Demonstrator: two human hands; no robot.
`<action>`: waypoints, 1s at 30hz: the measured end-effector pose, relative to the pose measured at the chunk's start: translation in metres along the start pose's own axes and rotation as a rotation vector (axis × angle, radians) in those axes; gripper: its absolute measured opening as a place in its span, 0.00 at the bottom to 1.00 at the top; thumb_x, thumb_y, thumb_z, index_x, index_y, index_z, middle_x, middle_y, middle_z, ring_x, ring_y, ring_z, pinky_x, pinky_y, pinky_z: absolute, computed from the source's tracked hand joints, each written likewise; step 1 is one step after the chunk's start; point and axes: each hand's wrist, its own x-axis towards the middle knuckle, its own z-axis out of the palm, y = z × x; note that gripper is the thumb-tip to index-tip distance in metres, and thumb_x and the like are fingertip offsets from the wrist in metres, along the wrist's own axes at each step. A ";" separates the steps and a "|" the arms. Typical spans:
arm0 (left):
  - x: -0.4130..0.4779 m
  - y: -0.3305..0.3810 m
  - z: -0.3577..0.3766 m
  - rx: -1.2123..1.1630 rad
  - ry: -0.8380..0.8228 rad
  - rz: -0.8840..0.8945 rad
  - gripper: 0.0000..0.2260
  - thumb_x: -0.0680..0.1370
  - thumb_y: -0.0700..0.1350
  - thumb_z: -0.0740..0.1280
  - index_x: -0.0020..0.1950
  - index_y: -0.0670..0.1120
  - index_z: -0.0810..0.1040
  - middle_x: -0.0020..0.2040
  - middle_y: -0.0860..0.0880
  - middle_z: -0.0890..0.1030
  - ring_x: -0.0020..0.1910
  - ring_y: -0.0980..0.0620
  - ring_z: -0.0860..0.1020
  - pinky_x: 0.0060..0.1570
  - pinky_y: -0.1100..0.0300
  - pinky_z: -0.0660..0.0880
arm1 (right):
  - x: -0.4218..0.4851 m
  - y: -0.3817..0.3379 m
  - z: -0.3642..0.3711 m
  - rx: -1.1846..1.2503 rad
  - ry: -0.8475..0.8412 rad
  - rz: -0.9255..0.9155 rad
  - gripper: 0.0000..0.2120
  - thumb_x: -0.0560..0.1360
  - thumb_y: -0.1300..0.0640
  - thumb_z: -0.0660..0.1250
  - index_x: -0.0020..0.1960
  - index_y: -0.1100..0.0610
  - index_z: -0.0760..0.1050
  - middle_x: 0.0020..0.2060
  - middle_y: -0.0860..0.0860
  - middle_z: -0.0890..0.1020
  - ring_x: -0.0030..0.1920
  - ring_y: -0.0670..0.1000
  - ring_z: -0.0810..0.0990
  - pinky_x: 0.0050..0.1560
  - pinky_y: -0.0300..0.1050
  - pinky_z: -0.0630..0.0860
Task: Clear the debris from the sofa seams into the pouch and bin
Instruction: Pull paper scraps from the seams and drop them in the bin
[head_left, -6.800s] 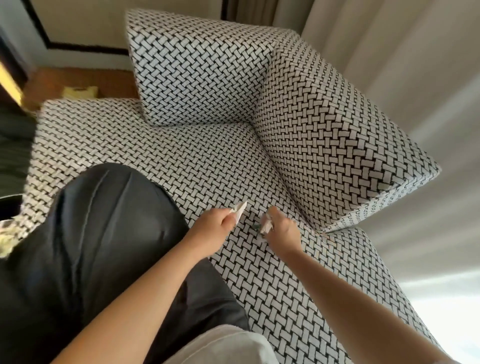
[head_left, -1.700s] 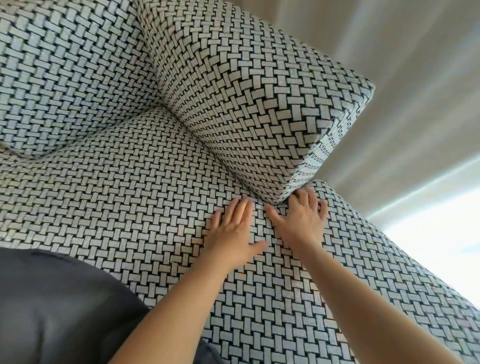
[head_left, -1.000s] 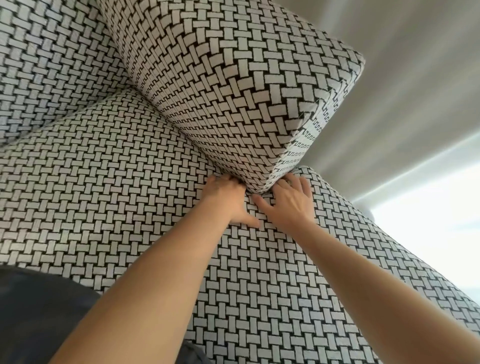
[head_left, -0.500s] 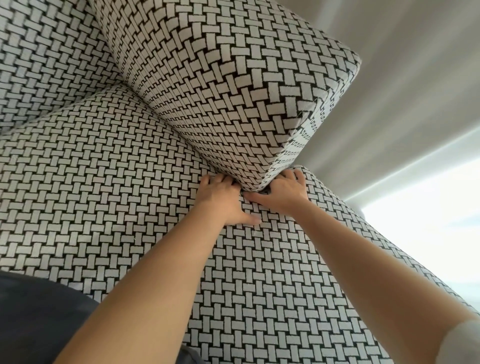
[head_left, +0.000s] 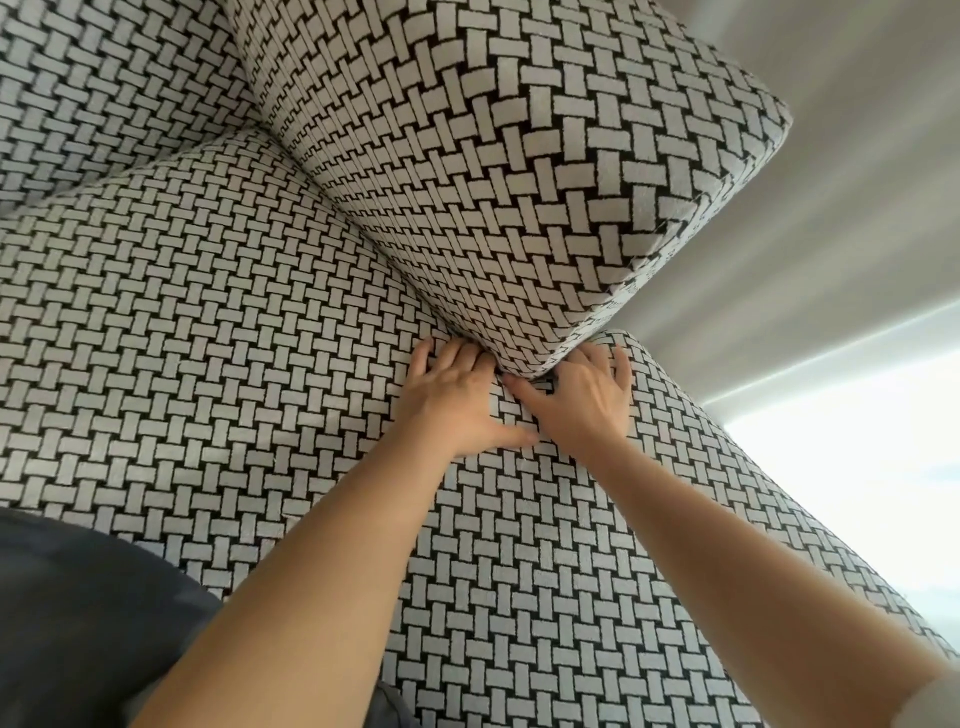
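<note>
Far left, low in the view, a dark trouser leg (head_left: 78, 623) lay over the near edge of the sofa seat (head_left: 208, 338), all black-and-white basket weave. Above it, top left, the back cushion (head_left: 104, 78) in the same cloth stood behind the seat.

Moving in, the seam (head_left: 374, 249) ran down on a slant where the big side cushion (head_left: 519, 182) met the seat, and that was where the work was. What lay inside that crease was hidden under the cushion's edge.

The left hand (head_left: 457, 400) lay flat on the seat, palm down, fingers straight and close together, tips pushed right against the foot of the cushion at its near corner. Its thumb stuck out to the right, just beside the heel of the other hand. It held nothing that could be seen.

Just round that corner, the right hand (head_left: 582, 400) was flat too, fingers loosely spread and pointing up at the cushion's end face, the thumb reaching left to the very corner of the cushion. It too was wide and pressing on the cloth, with nothing pinched so far as the view showed.

Both bare forearms came up from the bottom edge. Off to the right hung a pale curtain (head_left: 857, 156), with bright daylight (head_left: 857, 457) below it, and a scrap of white sleeve (head_left: 935, 701) sat in the bottom corner.
</note>
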 end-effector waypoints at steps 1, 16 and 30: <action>0.000 0.000 0.001 -0.004 -0.005 -0.001 0.50 0.62 0.78 0.55 0.75 0.48 0.54 0.77 0.50 0.54 0.75 0.50 0.48 0.70 0.48 0.35 | 0.000 0.000 0.000 -0.002 -0.025 0.002 0.40 0.65 0.26 0.45 0.57 0.52 0.77 0.61 0.46 0.75 0.69 0.50 0.61 0.73 0.55 0.44; 0.000 0.001 0.003 -0.014 -0.020 -0.015 0.50 0.62 0.78 0.55 0.75 0.48 0.54 0.77 0.50 0.52 0.76 0.51 0.46 0.71 0.47 0.36 | 0.016 0.002 -0.005 0.155 -0.186 0.101 0.40 0.64 0.27 0.59 0.65 0.53 0.69 0.63 0.51 0.72 0.70 0.53 0.57 0.71 0.50 0.39; -0.001 0.001 0.002 -0.007 -0.031 -0.025 0.49 0.62 0.78 0.55 0.75 0.49 0.54 0.77 0.50 0.52 0.76 0.51 0.46 0.71 0.47 0.36 | 0.022 0.009 0.001 0.259 -0.196 0.137 0.20 0.70 0.49 0.63 0.59 0.55 0.75 0.67 0.52 0.68 0.72 0.50 0.53 0.71 0.47 0.35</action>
